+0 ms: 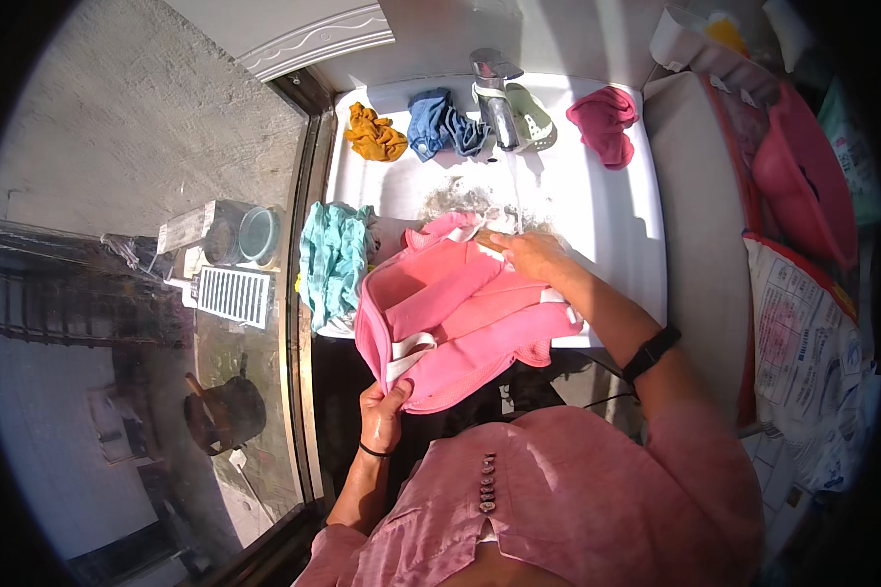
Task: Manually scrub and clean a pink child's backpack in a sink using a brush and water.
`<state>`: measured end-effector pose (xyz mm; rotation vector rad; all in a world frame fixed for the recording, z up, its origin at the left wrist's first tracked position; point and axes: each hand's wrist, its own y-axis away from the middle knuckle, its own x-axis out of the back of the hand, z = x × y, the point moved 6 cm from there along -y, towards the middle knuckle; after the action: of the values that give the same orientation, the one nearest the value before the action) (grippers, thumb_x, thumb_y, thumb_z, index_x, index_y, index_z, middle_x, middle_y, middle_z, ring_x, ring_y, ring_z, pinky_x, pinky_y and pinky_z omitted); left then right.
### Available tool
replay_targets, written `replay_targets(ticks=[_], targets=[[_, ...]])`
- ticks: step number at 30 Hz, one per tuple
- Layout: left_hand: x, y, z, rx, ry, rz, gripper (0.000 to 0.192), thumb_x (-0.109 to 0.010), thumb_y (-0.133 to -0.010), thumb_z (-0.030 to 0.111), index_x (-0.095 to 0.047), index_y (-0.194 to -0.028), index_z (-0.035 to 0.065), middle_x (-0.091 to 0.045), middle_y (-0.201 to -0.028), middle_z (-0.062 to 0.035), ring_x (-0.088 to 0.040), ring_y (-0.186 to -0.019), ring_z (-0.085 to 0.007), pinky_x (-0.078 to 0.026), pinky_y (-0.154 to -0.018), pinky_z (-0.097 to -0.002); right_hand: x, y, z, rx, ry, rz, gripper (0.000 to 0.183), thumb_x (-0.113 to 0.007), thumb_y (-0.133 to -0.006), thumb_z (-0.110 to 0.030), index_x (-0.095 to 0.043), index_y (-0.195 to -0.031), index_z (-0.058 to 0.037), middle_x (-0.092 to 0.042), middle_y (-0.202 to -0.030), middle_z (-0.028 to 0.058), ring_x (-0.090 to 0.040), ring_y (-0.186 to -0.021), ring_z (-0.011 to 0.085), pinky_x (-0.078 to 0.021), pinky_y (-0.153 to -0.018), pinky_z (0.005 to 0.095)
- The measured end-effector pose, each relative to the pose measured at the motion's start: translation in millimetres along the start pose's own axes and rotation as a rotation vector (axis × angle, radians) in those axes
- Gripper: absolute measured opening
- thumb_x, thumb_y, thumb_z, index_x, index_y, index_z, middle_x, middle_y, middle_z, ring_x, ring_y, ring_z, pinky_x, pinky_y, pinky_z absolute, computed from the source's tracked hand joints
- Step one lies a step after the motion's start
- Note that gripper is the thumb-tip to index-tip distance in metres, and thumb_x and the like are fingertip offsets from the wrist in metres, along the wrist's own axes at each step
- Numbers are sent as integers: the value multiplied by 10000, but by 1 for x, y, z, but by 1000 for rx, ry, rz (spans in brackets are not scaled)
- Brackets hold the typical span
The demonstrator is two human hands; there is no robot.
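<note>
A pink fabric bag with white straps [470, 308] hangs over the front edge of a white sink [624, 213]. My left hand [383, 414] pinches its lower left edge near the zipper. My right hand [532, 253] holds a brown brush [492, 241], its bristles hidden, against the bag's upper part. Water runs from a metal faucet [501, 110] just beyond that hand. Along the sink's back lie a mustard cloth [373, 133], a blue denim garment [440, 126], a pale green clog [532, 117] and a dark pink cloth [606, 126].
A turquoise cloth [332, 257] lies at the sink's left edge, beside a window frame [301, 293]. To the right stand a grey ledge [694, 220], a pink basin [804, 176] and a printed plastic bag [800, 345].
</note>
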<state>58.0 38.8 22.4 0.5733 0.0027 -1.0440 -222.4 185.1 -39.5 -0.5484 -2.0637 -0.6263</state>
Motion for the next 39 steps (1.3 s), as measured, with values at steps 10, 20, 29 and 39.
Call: replay_targets(ticks=[10, 20, 29, 39], targets=[[5, 13, -6, -8, -56, -37, 290, -580, -809, 58, -584, -1085, -30, -601, -911, 9, -497, -761, -61, -381, -727, -222, 20, 33, 30, -175, 78, -88, 355, -466, -861, -199, -491, -1215, -200, -643, -867, 122, -618, -791, 289, -477, -651, 401], [15, 16, -9, 13, -75, 12, 297, -580, -820, 66, -576, -1104, -18, -562, -823, 41, -441, -685, -41, -351, -652, -215, 40, 72, 52, -274, 43, -110, 393, -453, -855, -204, -489, -1245, -231, -597, -1096, 112, -594, -962, 256, -451, -856, 336], [23, 9, 1, -80, -117, 171, 792, -710, -744, 86, -191, -1337, 13, -506, -1114, -169, -553, -940, -205, -468, -814, -311, -9, 39, -60, -43, -10, -46, 450, -471, -856, -225, -388, -1297, -245, -630, -837, 139, -600, -774, 337, -462, -680, 434], [-50, -60, 59, -506, -789, -17, 416, -572, -750, -40, -498, -1157, 3, -589, -975, -132, -581, -862, -216, -455, -763, -292, 8, 77, -25, -145, -106, -65, 427, -470, -865, -216, -413, -1287, -245, -615, -875, 188, -596, -836, 333, -460, -716, 409]])
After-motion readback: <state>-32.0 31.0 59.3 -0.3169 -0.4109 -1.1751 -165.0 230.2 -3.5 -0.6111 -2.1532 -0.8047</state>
